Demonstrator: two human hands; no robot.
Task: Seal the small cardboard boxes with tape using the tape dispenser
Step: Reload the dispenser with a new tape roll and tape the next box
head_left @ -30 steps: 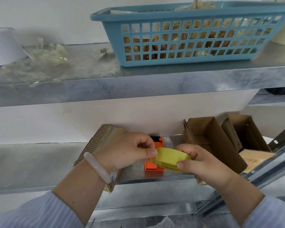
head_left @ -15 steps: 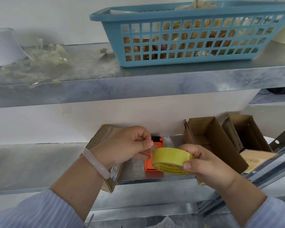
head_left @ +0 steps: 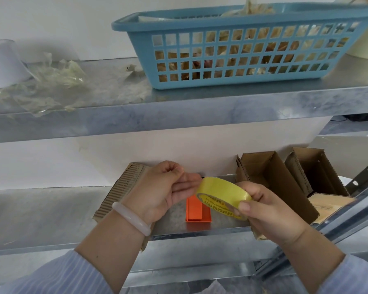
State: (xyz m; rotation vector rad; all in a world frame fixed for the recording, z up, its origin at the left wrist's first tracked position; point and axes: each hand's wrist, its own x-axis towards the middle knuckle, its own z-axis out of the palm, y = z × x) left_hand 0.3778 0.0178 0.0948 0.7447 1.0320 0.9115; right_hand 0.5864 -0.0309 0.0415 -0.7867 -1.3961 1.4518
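Right hand (head_left: 270, 211) gripping yellow tape roll (head_left: 221, 194) over lower shelf (head_left: 40, 211), left hand (head_left: 162, 187) fingers (head_left: 189, 184) touching roll's edge, orange tape dispenser (head_left: 198, 211) on shelf beneath, open cardboard box (head_left: 270, 177) right, second open box (head_left: 314, 168) beside it, blue basket (head_left: 242, 45) on upper shelf (head_left: 200, 109).

One tape roll (head_left: 221, 194) is in the grip, between two hands, the left hand (head_left: 164, 187) and right hand (head_left: 270, 211). One orange dispenser (head_left: 198, 211) lies just under the grip. Three cardboard boxes (head_left: 124, 185) (head_left: 272, 181) (head_left: 316, 172): one left of the grip, two to its right. One blue basket (head_left: 143, 54) sits high above it.
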